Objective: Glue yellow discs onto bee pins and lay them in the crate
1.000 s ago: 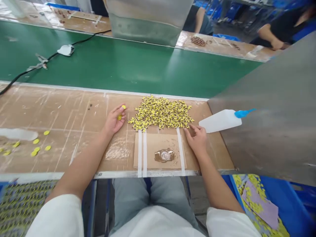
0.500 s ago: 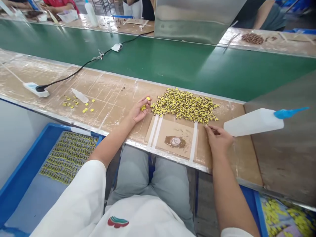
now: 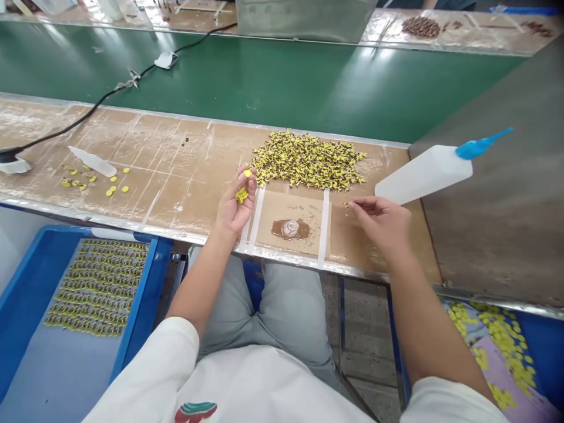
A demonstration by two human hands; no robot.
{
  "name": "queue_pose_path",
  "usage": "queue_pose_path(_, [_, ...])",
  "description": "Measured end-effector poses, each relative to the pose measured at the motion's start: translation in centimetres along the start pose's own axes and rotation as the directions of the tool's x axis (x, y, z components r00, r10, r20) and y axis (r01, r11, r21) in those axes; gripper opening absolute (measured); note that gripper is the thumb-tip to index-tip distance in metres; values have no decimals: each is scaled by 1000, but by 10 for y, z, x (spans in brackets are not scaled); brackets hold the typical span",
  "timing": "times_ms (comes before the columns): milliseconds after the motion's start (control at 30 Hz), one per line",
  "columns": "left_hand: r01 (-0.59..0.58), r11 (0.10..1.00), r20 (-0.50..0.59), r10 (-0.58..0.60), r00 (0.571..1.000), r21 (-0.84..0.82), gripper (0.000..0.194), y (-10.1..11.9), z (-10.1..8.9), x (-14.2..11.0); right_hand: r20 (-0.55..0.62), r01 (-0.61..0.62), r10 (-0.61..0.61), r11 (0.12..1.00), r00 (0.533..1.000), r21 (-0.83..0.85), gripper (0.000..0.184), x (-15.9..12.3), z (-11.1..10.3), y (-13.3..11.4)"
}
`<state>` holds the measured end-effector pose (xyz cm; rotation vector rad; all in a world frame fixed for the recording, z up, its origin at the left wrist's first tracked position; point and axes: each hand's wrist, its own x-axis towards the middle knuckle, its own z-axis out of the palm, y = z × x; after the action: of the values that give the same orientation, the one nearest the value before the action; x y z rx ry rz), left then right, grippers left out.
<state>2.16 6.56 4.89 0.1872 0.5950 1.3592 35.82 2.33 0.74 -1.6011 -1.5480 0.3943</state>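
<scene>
My left hand (image 3: 238,202) is turned palm up with curled fingers. Several small yellow discs (image 3: 241,194) rest in its palm, and one yellow disc (image 3: 247,173) is held up at the fingertips. Just right of the cardboard, my right hand (image 3: 381,220) pinches a tiny yellow and dark piece (image 3: 346,204). A wide pile of small yellow-and-dark pieces (image 3: 308,161) lies beyond both hands. Between them a cardboard sheet (image 3: 275,202) is taped to the table, with a wet puddle of clear glue-like liquid (image 3: 291,229) on it.
A white bottle with a blue nozzle (image 3: 425,173) leans at the right by a metal panel (image 3: 497,194). Loose yellow discs (image 3: 112,189) and a small clear bottle (image 3: 92,161) lie left. Blue trays (image 3: 145,282) sit below the table. A black cable (image 3: 79,124) crosses the green belt (image 3: 282,82).
The view has tilted down and shifted right. My right hand has drawn back from the pile's edge with the tiny piece between its fingertips. My left hand still holds the discs.
</scene>
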Motion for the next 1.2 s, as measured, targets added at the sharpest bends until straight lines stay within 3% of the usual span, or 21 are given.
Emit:
queue_pose_path(67, [-32,999,-7,32,999,37,22,-6,0,-3,86,124,-111,978,990,-167,20,-1,0,-3])
queue_pose_path(167, [-59,997,-8,60,998,54,22,-15,-6,-9,181,284,-239,916,954,-284,22,-5,9,-7])
queue_pose_path(300, [-48,998,-17,48,999,37,22,-23,-16,-15,103,265,-244,912,964,-312,26,-12,22,0])
queue_pose_path(467, [-32,999,2,32,999,-21,23,-29,-22,-18,-34,143,-150,977,988,-158,23,-20,27,6])
queue_pose_path(567, [-37,999,-22,37,999,-38,25,-30,-24,-18,-196,84,-72,995,978,52,21,-28,34,-14])
queue_pose_path(633, [-40,999,-42,39,998,-33,27,-30,-25,-19,-259,107,-55,975,964,192,19,-36,44,-34])
queue_pose_path(800, [-32,999,-47,31,998,-29,26,-31,-28,-22,-199,253,-207,937,958,240,15,-57,70,-68])
queue_pose_path(933, [8,1000,-74,-10,997,-27,31,-31,-30,-24,-207,312,-269,925,941,214,13,-64,81,-72])
queue_pose_path(1100, [23,998,-58,-26,998,-56,35,-32,-30,-24,-193,299,-264,937,945,180,13,-65,84,-73])
queue_pose_path(1200, [33,998,-63,-36,997,-56,36,-31,-29,-24,-203,369,-331,910,921,191,13,-65,87,-73])
